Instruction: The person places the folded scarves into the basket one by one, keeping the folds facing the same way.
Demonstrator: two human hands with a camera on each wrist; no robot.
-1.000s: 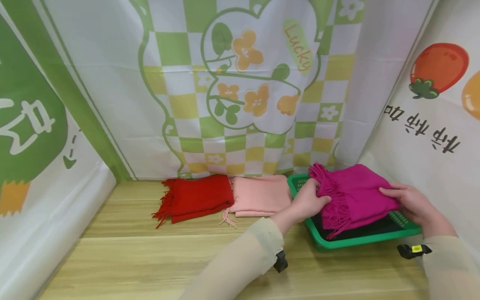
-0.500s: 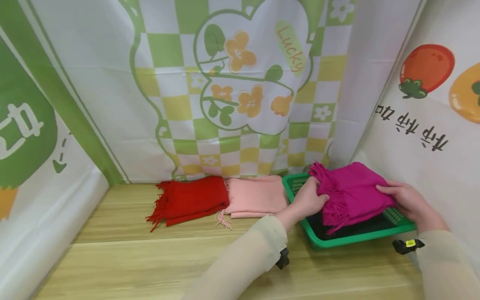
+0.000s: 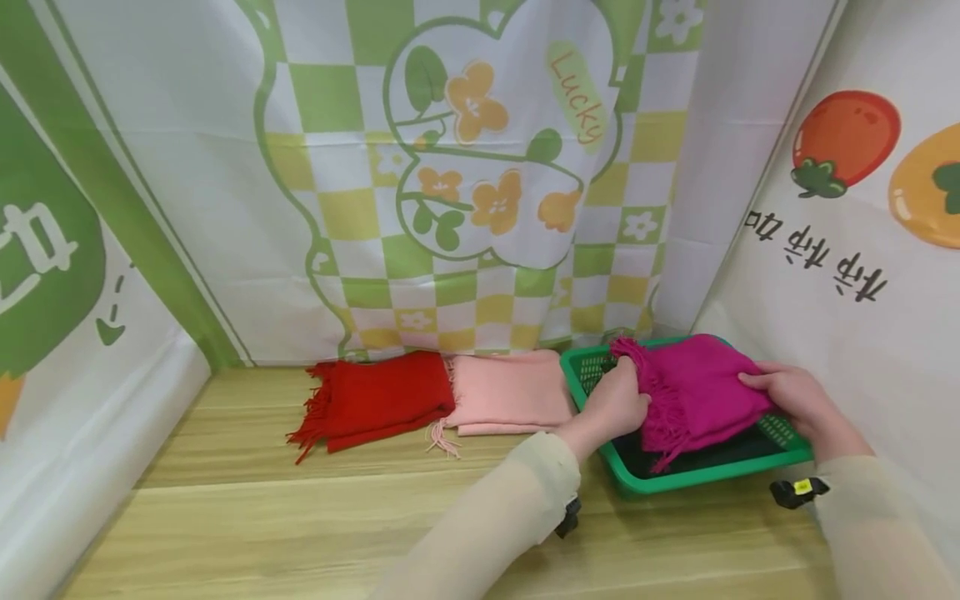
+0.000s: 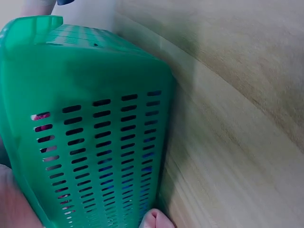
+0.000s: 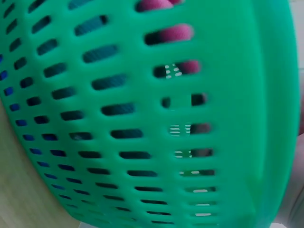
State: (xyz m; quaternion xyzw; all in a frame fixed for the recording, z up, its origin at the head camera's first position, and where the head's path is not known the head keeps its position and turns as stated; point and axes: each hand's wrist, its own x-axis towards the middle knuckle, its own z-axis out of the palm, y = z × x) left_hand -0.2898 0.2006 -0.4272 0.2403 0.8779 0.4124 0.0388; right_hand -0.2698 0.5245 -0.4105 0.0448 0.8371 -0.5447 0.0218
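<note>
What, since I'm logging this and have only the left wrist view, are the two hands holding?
Observer: Both the left hand and the right hand hold a folded, fringed magenta cloth.

Operator: Where is it relative to the basket?

Observer: At the opening of the green basket; I can't tell how deep.

Operator: Any other cloths out?

Observer: Two, a red cloth and a pink cloth, lie folded side by side on the table.

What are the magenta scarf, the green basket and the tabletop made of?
Magenta scarf: matte fabric, possibly wool or acrylic, judging by its soft folds and stringy fringe.
Green basket: probably moulded plastic, smooth with a slight sheen, its walls pierced by regular slots.
Tabletop: wood or a printed imitation; grain shows, but not which.
</note>
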